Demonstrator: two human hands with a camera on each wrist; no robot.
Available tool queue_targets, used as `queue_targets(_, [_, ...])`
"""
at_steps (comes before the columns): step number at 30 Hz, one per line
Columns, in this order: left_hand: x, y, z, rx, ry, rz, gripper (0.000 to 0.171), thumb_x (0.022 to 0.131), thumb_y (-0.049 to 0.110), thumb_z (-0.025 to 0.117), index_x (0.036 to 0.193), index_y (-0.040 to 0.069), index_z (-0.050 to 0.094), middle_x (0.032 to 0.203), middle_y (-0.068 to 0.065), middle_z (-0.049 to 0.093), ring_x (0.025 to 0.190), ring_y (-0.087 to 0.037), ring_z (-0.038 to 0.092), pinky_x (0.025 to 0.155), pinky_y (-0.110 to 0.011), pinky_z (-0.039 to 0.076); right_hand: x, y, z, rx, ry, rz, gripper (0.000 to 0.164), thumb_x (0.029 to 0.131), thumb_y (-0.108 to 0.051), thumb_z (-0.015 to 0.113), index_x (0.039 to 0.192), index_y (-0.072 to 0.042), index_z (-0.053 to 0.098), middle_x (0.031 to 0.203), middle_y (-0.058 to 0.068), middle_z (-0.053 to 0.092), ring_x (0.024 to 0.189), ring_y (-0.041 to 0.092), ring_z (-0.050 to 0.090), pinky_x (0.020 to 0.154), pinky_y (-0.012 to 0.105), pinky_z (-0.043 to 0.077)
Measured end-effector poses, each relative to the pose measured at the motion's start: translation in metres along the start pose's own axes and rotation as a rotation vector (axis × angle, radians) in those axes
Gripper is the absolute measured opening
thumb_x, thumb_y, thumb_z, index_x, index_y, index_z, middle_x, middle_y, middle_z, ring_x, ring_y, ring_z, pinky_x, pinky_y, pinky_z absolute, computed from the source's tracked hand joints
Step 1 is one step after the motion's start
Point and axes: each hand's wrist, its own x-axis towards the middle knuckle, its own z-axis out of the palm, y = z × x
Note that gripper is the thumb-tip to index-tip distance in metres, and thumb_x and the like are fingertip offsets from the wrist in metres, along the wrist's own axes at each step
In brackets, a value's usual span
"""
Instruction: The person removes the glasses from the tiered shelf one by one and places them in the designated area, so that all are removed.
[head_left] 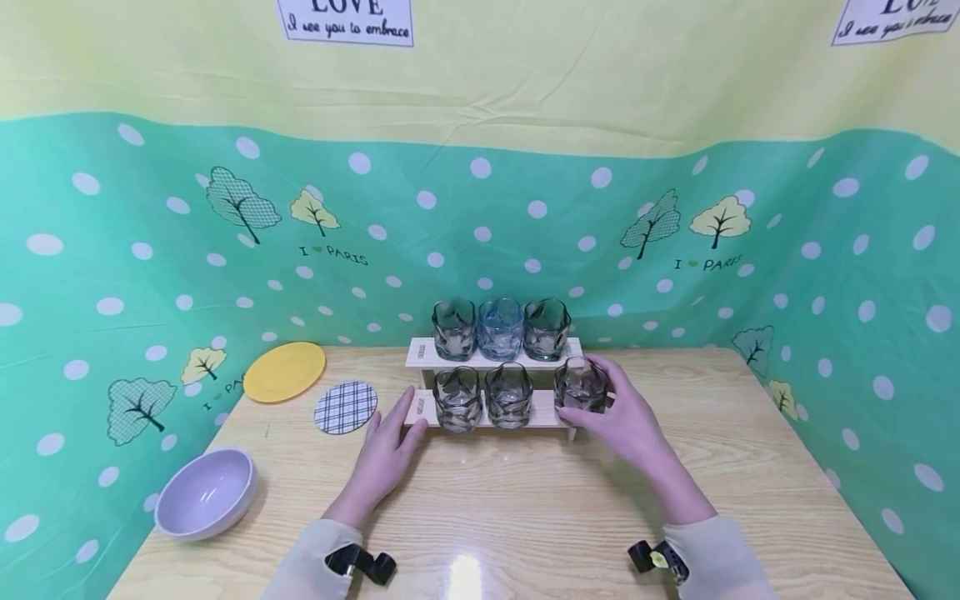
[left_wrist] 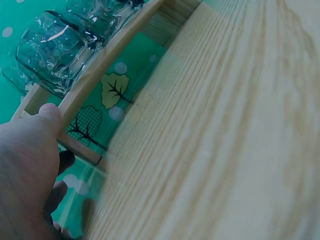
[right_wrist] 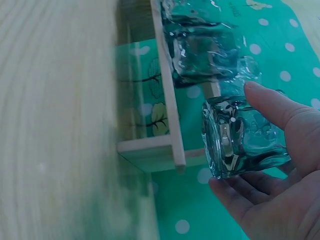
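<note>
A two-tier white wooden rack [head_left: 543, 408] bears faceted drinking glasses. Two grey glasses [head_left: 457, 400] [head_left: 509, 397] stand on the lower tier. My right hand [head_left: 626, 414] grips another grey glass [head_left: 581, 387] between thumb and fingers, over the lower tier's right end. A gap shows between this glass's base and the shelf in the right wrist view. My left hand [head_left: 386, 454] holds the lower tier's left end, its thumb [left_wrist: 50, 114] at the front corner. On the upper tier stand two grey glasses [head_left: 454, 331] [head_left: 547, 331] with a bluish glass [head_left: 501, 330] between them.
Left of the rack lie a checked round coaster [head_left: 346, 407] and a yellow plate [head_left: 285, 372]. A lilac bowl [head_left: 207, 493] stands at the table's left edge. Polka-dot cloth [head_left: 480, 217] hangs behind and along both sides of the wooden table [head_left: 510, 517].
</note>
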Motion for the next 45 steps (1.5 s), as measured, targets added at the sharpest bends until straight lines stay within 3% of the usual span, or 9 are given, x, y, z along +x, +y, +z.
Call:
queue_targets(14, [-0.001, 0.0, -0.002, -0.009, -0.001, -0.017, 0.07, 0.117, 0.039, 0.056, 0.175, 0.007, 0.03, 0.172, -0.017, 0.042, 0.154, -0.042, 0.047, 0.135, -0.066, 0.003, 0.002, -0.001, -0.028, -0.01, 0.02, -0.017, 0.114, 0.086, -0.055, 0.094, 0.175, -0.025, 0.029, 0.165, 0.026, 0.047, 0.146, 0.054, 0.05, 0.118, 0.075, 0.042])
queue_targets(24, [-0.001, 0.0, -0.002, -0.006, 0.003, -0.009, 0.07, 0.117, 0.039, 0.056, 0.174, 0.006, 0.032, 0.172, -0.016, 0.042, 0.153, -0.042, 0.048, 0.135, -0.066, 0.004, 0.005, 0.007, -0.041, -0.035, 0.063, 0.048, 0.121, 0.086, -0.063, 0.091, 0.178, -0.028, 0.021, 0.167, 0.032, 0.041, 0.144, 0.059, 0.047, 0.112, 0.077, 0.045])
queue_targets(31, [0.001, 0.0, 0.0, -0.013, 0.007, 0.007, 0.07, 0.117, 0.039, 0.056, 0.173, 0.004, 0.032, 0.173, -0.017, 0.041, 0.154, -0.042, 0.046, 0.134, -0.067, 0.003, 0.011, 0.017, -0.042, -0.016, 0.085, 0.09, 0.124, 0.086, -0.064, 0.091, 0.179, -0.029, 0.016, 0.175, 0.031, 0.029, 0.151, 0.061, 0.038, 0.117, 0.08, 0.038])
queue_targets(45, [-0.002, 0.0, 0.001, -0.015, 0.014, 0.005, 0.069, 0.117, 0.037, 0.057, 0.172, 0.003, 0.034, 0.172, -0.017, 0.042, 0.153, -0.043, 0.048, 0.134, -0.068, 0.004, 0.034, 0.046, -0.035, 0.035, 0.134, 0.109, 0.121, 0.09, -0.05, 0.093, 0.179, -0.021, 0.016, 0.177, 0.03, 0.026, 0.155, 0.06, 0.033, 0.122, 0.078, 0.033])
